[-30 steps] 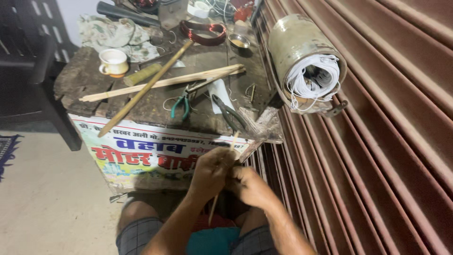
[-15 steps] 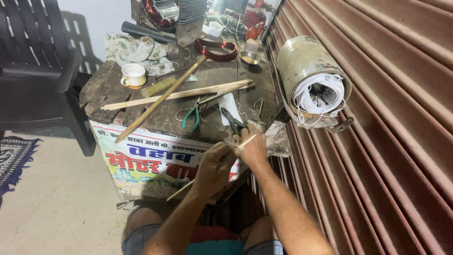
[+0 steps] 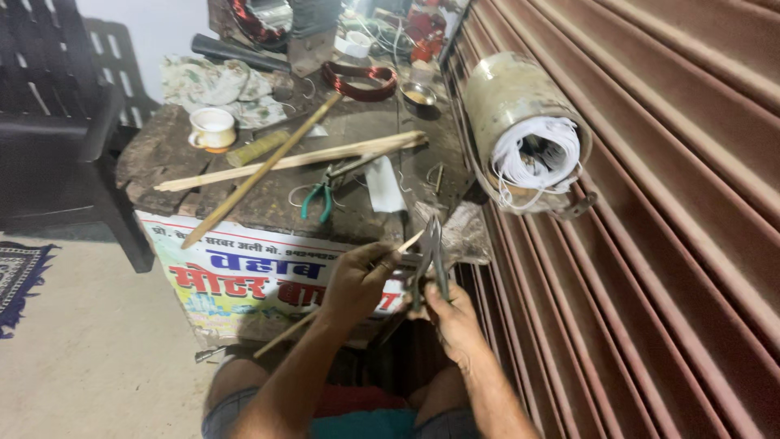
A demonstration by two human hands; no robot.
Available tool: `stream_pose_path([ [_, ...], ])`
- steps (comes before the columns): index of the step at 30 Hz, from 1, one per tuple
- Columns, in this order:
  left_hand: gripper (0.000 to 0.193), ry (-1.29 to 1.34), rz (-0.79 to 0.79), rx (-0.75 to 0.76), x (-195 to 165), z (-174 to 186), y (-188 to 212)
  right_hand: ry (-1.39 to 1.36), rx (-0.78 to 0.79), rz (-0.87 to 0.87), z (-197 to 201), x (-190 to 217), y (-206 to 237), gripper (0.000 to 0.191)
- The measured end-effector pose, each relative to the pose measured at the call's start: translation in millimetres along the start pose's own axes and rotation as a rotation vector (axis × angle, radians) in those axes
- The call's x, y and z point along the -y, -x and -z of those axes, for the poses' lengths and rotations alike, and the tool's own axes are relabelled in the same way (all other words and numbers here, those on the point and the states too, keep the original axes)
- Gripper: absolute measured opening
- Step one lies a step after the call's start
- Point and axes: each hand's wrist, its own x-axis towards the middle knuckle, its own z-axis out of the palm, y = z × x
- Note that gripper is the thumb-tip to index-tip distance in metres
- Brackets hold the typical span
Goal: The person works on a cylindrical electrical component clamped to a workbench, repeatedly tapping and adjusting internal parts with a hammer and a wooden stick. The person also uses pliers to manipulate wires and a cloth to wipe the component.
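- The left hand (image 3: 357,280) is clenched around a thin wooden stick (image 3: 325,313), holding it slanted so its upper tip meets the cutter.
- The right hand (image 3: 451,321) grasps a pair of metal shears (image 3: 429,256), blades upright and apparently parted around the stick's tip, though the view is blurred there.
- Both hands work just below the surface (image 3: 268,207) edge, near the shutter (image 3: 650,244).
- More long sticks (image 3: 301,158), green-handled pliers (image 3: 321,195) and a cup (image 3: 211,128) lie on that surface, within reach.
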Motion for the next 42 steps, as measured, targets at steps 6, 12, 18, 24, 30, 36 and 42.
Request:
stream_pose_path([
  [6,0.023,-0.291,-0.093,-0.068,-16,-4,-1,-0.156,0.199,-0.025,10,-5,20,0.032],
  [12,0.015,-0.439,-0.453,-0.188,-35,-5,9,-0.127,0.194,0.116,9,7,26,0.036],
  [18,0.015,-0.396,-0.423,-0.166,-47,-5,14,-0.019,0.218,0.179,6,14,41,0.041],
  [24,0.012,-0.496,-0.490,-0.166,-55,-7,21,0.207,0.165,0.190,-7,24,49,0.045],
  [30,0.016,-0.580,-0.488,-0.122,-61,-6,27,0.443,0.172,0.458,-21,39,51,0.043],
  [36,0.016,-0.582,-0.482,-0.085,-61,-4,30,0.632,0.087,0.572,-24,43,51,0.029],
  [42,0.016,-0.579,-0.491,-0.115,-55,-8,30,0.742,-0.009,0.568,-25,37,50,0.025],
])
